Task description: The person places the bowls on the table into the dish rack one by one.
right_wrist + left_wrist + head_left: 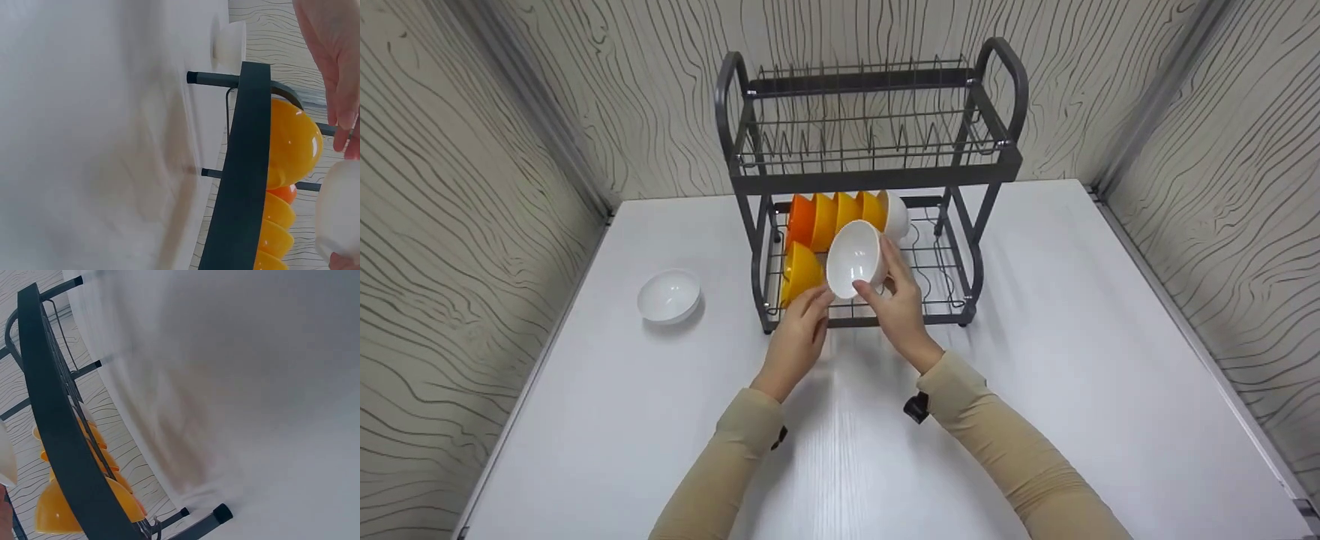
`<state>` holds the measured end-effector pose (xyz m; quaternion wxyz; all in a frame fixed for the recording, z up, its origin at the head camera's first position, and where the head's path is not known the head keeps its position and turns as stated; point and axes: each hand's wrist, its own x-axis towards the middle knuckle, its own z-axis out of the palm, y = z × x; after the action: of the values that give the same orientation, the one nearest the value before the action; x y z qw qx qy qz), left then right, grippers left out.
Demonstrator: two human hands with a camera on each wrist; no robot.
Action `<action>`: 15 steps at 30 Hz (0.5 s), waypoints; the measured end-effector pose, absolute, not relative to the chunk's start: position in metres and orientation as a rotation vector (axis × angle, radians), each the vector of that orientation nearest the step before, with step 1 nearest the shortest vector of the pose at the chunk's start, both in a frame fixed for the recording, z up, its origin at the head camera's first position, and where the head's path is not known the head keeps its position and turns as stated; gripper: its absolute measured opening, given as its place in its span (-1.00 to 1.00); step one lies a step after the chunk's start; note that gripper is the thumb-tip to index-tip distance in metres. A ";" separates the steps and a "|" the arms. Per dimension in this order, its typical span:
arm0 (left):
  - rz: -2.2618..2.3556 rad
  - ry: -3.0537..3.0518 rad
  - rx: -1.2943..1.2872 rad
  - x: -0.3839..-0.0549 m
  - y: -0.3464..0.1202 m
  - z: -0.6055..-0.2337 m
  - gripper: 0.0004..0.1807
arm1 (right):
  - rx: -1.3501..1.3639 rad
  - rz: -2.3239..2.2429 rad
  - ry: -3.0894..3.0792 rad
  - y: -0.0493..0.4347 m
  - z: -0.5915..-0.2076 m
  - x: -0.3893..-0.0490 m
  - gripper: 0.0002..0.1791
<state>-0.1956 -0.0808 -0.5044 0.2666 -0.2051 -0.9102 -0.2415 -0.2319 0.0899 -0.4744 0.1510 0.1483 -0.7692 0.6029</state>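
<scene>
My right hand (898, 304) holds a white bowl (851, 259) at its right side, thumb on the near rim and fingers behind it. The bowl is tilted, its inside facing me, in front of the dish rack's lower tier. My left hand (797, 330) is just left of the bowl; its fingertips are close to the bowl's lower edge, and I cannot tell whether they touch. Beside them a yellow bowl (802, 274) stands on edge in the front row. Behind, an orange bowl (801, 221), several yellow bowls (847, 210) and a white bowl (896, 217) stand in a row.
A black two-tier dish rack (877, 180) stands at the back of the white table (1080, 360), its wire upper tier above the bowls. Left of it another white bowl (669, 296) sits upright on the table. Wood-patterned panels (660, 97) enclose the table.
</scene>
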 end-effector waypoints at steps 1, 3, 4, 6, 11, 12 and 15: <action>-0.645 -2.464 -0.554 -0.195 -0.081 -0.507 -0.66 | 0.416 1.721 -2.214 0.090 -0.476 -0.234 -0.16; -0.628 -2.504 -0.547 -0.194 -0.082 -0.512 -0.68 | 0.392 1.695 -2.233 0.090 -0.480 -0.238 -0.16; -0.616 -2.534 -0.543 -0.194 -0.083 -0.515 -0.70 | 0.385 1.693 -2.235 0.090 -0.482 -0.239 -0.17; -0.602 -2.600 -0.531 -0.193 -0.084 -0.520 -0.71 | 0.369 1.694 -2.246 0.089 -0.486 -0.242 -0.17; -0.566 -2.706 -0.491 -0.192 -0.087 -0.529 -0.68 | 0.377 1.679 -2.294 0.082 -0.495 -0.248 -0.18; -0.557 -2.715 -0.486 -0.193 -0.087 -0.530 -0.67 | 0.381 1.664 -2.309 0.081 -0.497 -0.249 -0.18; -0.536 -2.734 -0.471 -0.193 -0.088 -0.532 -0.65 | 0.374 1.621 -2.360 0.076 -0.500 -0.251 -0.19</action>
<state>-0.1935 -0.0880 -0.5320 0.1572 -0.1647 -0.9556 -0.1872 -0.2512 0.0761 -0.4996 0.1269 0.1286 -0.8107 0.5569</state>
